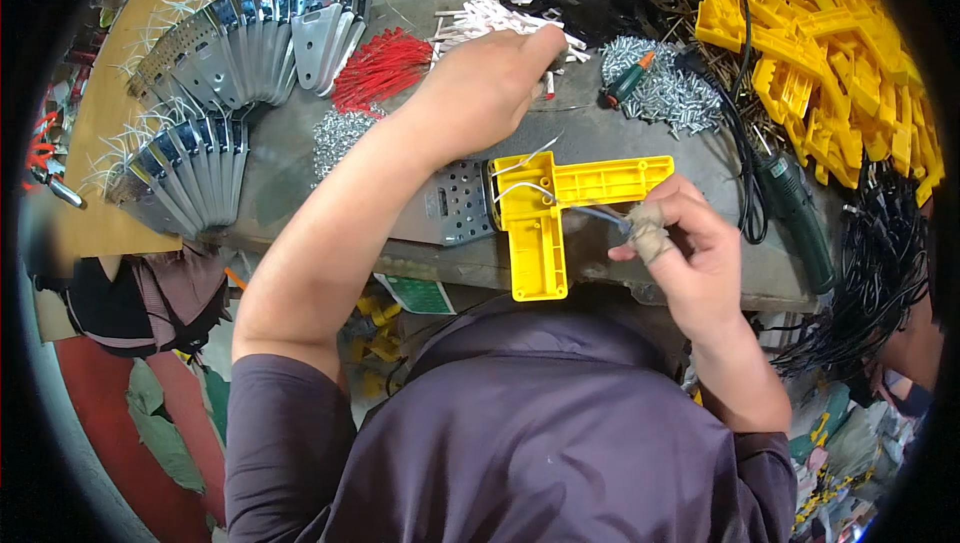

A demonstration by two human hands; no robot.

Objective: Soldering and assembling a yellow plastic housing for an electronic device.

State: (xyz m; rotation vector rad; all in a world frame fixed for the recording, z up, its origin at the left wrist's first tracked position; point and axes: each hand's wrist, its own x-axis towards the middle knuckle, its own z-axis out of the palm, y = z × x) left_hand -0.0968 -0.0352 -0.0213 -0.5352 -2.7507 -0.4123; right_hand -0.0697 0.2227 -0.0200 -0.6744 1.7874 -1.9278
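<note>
A yellow plastic handle housing half [540, 233], T-shaped with its ribbed inside facing up, lies near the bench's front edge. A perforated metal plate [460, 205] joins its left end. White wires [527, 186] rise from the housing. By the housing's right arm, my right hand [690, 248] is closed on a grey wire [600, 213]; tan tape wraps one or more of its fingers. My left hand [490, 83] reaches across to a pile of white sleeves [480, 18], fingers curled. Its fingertips are hidden, so whatever they hold cannot be made out.
Metal plates with wires [215, 53] stand in rows at left. Red sleeves [380, 68] and small metal parts [340, 138] lie nearby. Beyond the housing are screws [665, 88] with a green screwdriver [628, 81]. Yellow housings [830, 43], a corded dark-green tool [797, 213] and black cables [875, 273] fill the right.
</note>
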